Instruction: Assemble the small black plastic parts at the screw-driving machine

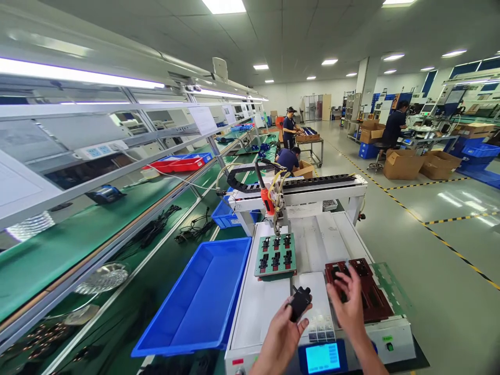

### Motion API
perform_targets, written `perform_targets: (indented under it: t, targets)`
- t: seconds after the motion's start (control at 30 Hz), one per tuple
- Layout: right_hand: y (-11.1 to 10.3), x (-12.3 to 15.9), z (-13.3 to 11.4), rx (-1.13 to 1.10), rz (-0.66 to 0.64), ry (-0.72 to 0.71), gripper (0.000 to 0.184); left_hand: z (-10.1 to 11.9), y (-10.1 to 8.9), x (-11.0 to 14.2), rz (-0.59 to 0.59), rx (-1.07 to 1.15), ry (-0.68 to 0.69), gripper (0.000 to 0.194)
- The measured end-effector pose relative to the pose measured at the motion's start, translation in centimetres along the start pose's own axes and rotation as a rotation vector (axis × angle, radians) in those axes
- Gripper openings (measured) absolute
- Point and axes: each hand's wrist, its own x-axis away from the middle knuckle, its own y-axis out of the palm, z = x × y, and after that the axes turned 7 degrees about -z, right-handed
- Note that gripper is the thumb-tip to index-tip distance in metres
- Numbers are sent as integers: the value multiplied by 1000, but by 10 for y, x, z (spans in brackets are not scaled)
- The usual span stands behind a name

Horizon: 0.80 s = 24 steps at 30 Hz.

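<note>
My left hand is closed around a small black plastic part, held above the white machine bed. My right hand reaches over the dark red fixture tray on the machine's right side, fingers curled on a black part seated in it. A green fixture plate carrying several black parts sits under the machine's screwdriver head.
An empty blue bin stands left of the machine. A blue display and a green button are on the machine's front. A green bench with shelves runs along the left. Other people work by cardboard boxes far back.
</note>
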Motion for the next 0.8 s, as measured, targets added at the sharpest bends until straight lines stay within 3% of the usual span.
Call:
perform_targets:
  t: [0.03, 0.1, 0.2, 0.37, 0.53, 0.67, 0.73, 0.8]
  targets:
    - [-8, -11, 22, 73, 67, -49, 69, 4, -3, -1, -11, 142, -87, 50]
    - [-23, -31, 65, 250, 79, -102, 60, 9, -9, 1, -57, 339, -177, 47]
    - [-36, -50, 111, 394, 63, -84, 62, 11, -12, 5, -145, 453, -160, 41]
    - [-45, -61, 133, 346, 26, -69, 60, 13, -11, 10, -240, 449, -99, 42]
    - [-52, -70, 104, 325, 47, -115, 62, 11, -14, 11, -267, 325, -58, 58]
    - [-47, -74, 41, 167, 121, -15, 90, 9, -17, 17, -167, 177, -8, 89]
    - [-38, -72, 5, -9, 120, 71, 101, 7, -22, 20, -213, 166, -68, 95]
    - [-28, -68, -26, -153, 87, 124, 103, 3, -28, 21, -310, 185, -147, 86]
